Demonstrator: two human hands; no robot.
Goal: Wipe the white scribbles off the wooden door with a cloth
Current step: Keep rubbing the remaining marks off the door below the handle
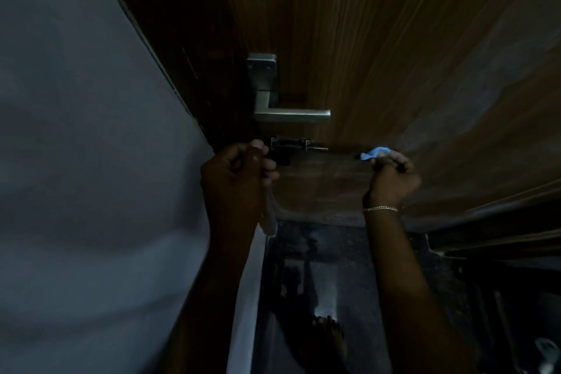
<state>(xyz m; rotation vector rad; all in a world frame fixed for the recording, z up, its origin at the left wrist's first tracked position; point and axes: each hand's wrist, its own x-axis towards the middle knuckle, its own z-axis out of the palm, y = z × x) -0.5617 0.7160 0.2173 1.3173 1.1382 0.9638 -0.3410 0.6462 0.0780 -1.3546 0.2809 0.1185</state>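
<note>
The brown wooden door (379,39) fills the upper view in dim light. No sharp white scribbles show on it, only a greyish haze (485,94) over its right part. My right hand (393,174), with a thin bracelet at the wrist, is shut on a small light-blue cloth (375,153) and presses it against the door to the right of the bolt. My left hand (239,174) is curled in a fist just left of the sliding bolt (299,146). A pale strip (269,218) hangs below that fist; whether the hand holds it is unclear.
A steel lever handle (291,115) sticks out above the bolt. A grey wall (91,146) takes up the left side, meeting the dark door frame (182,55). Below lies a dark glossy floor (328,282), with a bare foot (331,340) on it.
</note>
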